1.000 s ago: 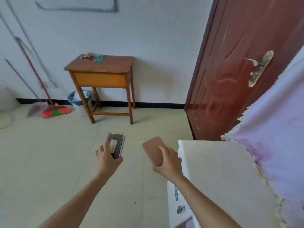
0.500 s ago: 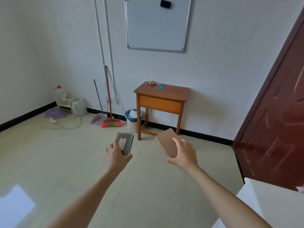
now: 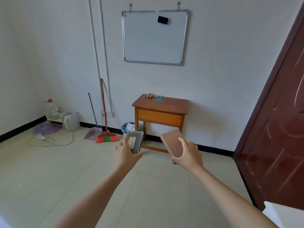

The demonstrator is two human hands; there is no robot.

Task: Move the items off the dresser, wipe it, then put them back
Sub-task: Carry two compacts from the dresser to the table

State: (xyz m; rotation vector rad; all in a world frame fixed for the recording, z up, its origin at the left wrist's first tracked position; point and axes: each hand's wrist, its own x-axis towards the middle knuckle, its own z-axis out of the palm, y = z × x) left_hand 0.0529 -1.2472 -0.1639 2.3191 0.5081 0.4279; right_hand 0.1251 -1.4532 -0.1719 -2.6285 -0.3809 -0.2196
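Ahead, bin (image 3: 124, 130) holds scraps (image 3: 130, 126); left hand (image 3: 125, 152) grips case (image 3: 135, 142), right hand (image 3: 187, 154) box (image 3: 172, 143).

- The left hand (image 3: 125, 153) grips a grey book (image 3: 135, 142) by its lower end, with the thumb on the cover.
- The right hand (image 3: 187, 153) holds a flat brown box (image 3: 172, 143), with the fingers curled over its near end.
- Both things are in the air above the floor, apart from each other.
- Behind them a wooden desk (image 3: 172, 104) stands at the wall, under a whiteboard (image 3: 154, 37).
- A red broom (image 3: 107, 138) leans to the left of the desk.
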